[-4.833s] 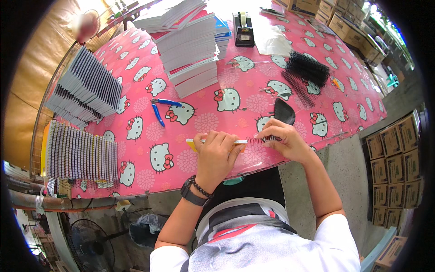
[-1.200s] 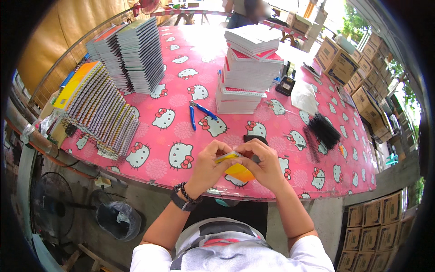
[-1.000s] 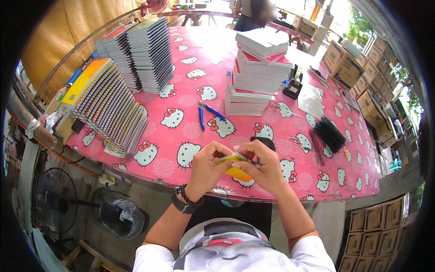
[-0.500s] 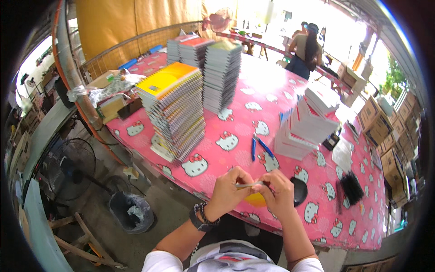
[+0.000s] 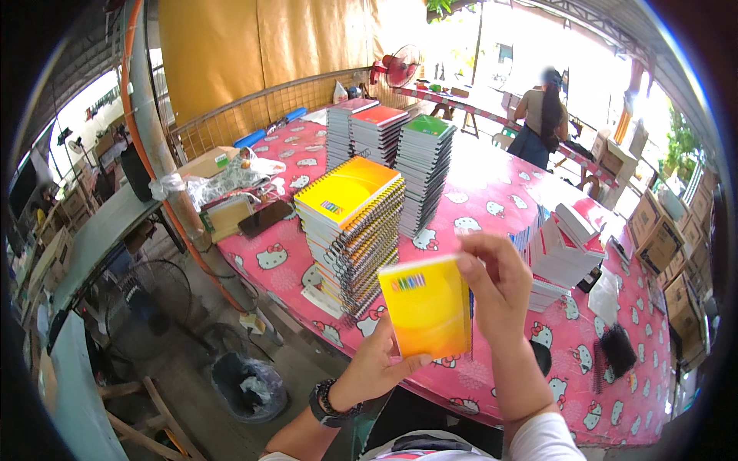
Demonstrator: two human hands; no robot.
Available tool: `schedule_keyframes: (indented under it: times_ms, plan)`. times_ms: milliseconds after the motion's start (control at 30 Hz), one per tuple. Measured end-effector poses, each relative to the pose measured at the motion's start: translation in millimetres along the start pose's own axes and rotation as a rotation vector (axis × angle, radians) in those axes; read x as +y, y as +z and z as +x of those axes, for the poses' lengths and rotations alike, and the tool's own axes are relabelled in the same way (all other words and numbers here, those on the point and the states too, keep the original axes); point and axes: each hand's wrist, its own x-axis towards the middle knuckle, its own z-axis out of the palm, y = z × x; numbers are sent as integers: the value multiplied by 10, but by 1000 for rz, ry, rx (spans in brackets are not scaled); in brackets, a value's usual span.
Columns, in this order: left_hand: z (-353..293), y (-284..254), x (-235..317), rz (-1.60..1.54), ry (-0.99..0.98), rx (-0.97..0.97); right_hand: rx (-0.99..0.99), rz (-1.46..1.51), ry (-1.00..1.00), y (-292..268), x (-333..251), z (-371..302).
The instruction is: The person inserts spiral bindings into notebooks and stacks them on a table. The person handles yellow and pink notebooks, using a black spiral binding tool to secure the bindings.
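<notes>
Yellow notebook (image 5: 427, 311) held nearer than the notebook stack (image 5: 355, 230) and to its right, front cover showing. Left hand (image 5: 378, 369) clamped on its lower left part, thumb across the bottom edge, other fingers partly hidden behind. Right hand (image 5: 500, 292): thumb at the upper right corner, fingers curled; cannot tell whether they grip.

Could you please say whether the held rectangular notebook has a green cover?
No, the rectangular notebook in the left hand is yellow, shading into orange.
</notes>
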Motion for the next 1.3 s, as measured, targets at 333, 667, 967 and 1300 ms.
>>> schedule_keyframes:
  times_ms: [333, 667, 967, 1300]
  plan:
    - [1289, -1411, 802, 1036, 588, 656, 174, -418, -278, 856, 1135, 1213]
    - [1548, -1559, 183, 257, 313, 653, 325, -21, -20, 1098, 1352, 952]
    - [649, -998, 857, 849, 1117, 1088, -477, -587, 396, -884, 594, -389]
    - [1132, 602, 112, 228, 453, 45, 4, -721, 853, -2495, 1115, -2205]
